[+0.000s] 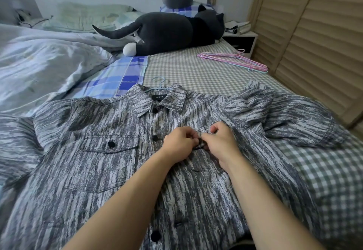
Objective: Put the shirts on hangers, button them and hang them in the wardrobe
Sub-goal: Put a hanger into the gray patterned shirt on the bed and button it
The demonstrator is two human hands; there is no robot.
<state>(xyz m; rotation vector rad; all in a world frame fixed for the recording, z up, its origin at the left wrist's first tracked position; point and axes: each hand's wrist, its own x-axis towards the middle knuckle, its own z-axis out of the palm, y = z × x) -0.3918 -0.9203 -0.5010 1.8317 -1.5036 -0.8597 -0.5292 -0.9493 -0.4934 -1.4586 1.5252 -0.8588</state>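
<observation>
A grey-and-white streaked shirt lies face up on the bed, collar away from me. A light blue hanger sits inside it, only its hook showing above the collar. Two black placket buttons near the collar look fastened. My left hand and my right hand meet over the right chest pocket. Both pinch the pocket flap and its black button between fingertips. The left pocket's button is closed.
Several pink and blue hangers lie on the checked sheet at the far right. Louvred wardrobe doors stand along the bed's right side. A grey plush cat lies across the bed's head, with a rumpled duvet at the left.
</observation>
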